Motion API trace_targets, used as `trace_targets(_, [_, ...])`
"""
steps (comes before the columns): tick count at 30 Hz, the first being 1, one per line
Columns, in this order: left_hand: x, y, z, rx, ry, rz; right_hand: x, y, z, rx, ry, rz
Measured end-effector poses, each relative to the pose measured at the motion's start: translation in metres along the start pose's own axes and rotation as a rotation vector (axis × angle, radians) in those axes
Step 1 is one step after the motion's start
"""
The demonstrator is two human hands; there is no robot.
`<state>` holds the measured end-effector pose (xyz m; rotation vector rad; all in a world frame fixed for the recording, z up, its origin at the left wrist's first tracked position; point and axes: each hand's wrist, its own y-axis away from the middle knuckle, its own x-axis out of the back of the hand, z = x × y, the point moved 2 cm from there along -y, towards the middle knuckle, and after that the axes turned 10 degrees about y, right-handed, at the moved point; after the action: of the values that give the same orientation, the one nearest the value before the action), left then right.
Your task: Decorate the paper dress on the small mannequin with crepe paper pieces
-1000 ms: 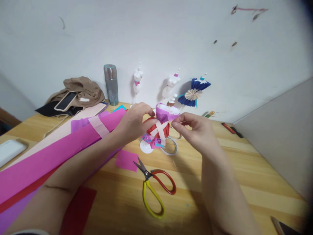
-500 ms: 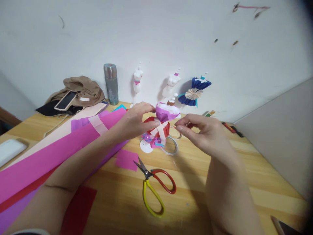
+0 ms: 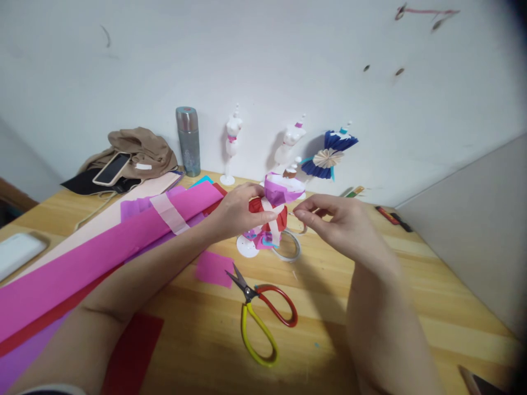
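Observation:
A small mannequin (image 3: 280,189) stands on a round white base (image 3: 247,247), dressed in a purple paper top and a red paper skirt with crossed pale pink strips (image 3: 272,229). My left hand (image 3: 242,211) grips its waist from the left, the thumb lying over a pale strip and the fingers behind. Just right of the skirt, my right hand (image 3: 335,219) is closed in a pinch; whatever lies between its fingertips is too small to name. Behind the skirt a tape roll (image 3: 291,246) rests on the table. Scissors (image 3: 249,293) with red and yellow handles lie open in front.
Long pink paper (image 3: 102,249) and other coloured sheets spread along the left. At the wall stand a thermos (image 3: 188,142), two white mannequins (image 3: 233,131) and one in a blue paper dress (image 3: 329,156). A pink square (image 3: 214,269) lies by the scissors.
My left thumb has shifted right and down across the skirt, and the pale strips now lie flatter against it. The right hand keeps its pinch almost in place.

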<state>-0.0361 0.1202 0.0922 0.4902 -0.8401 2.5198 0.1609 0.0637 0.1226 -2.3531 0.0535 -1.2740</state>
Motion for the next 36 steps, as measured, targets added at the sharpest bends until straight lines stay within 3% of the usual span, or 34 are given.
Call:
trace_targets(5, [0.004, 0.001, 0.003, -0.017, 0.06, -0.023, -0.001, 0.0, 0.0, -0.005, -0.011, -0.005])
trace_targets(10, [0.008, 0.0, 0.004, 0.039, 0.223, -0.048, 0.0, 0.001, -0.005, 0.002, -0.051, 0.055])
trace_targets(14, [0.007, -0.001, 0.0, 0.092, 0.337, -0.035, -0.006, 0.001, -0.005, 0.009, -0.106, 0.02])
trace_targets(26, [0.009, -0.001, 0.001, 0.135, 0.306, -0.014, 0.003, -0.002, 0.008, -0.135, -0.033, 0.043])
trace_targets(31, [0.011, -0.004, 0.0, 0.135, 0.267, -0.027, -0.012, -0.009, 0.018, -0.073, -0.389, 0.016])
trace_targets(36, [0.039, -0.007, 0.012, 0.213, 0.211, -0.078, -0.037, -0.018, 0.014, 0.06, -0.794, -0.139])
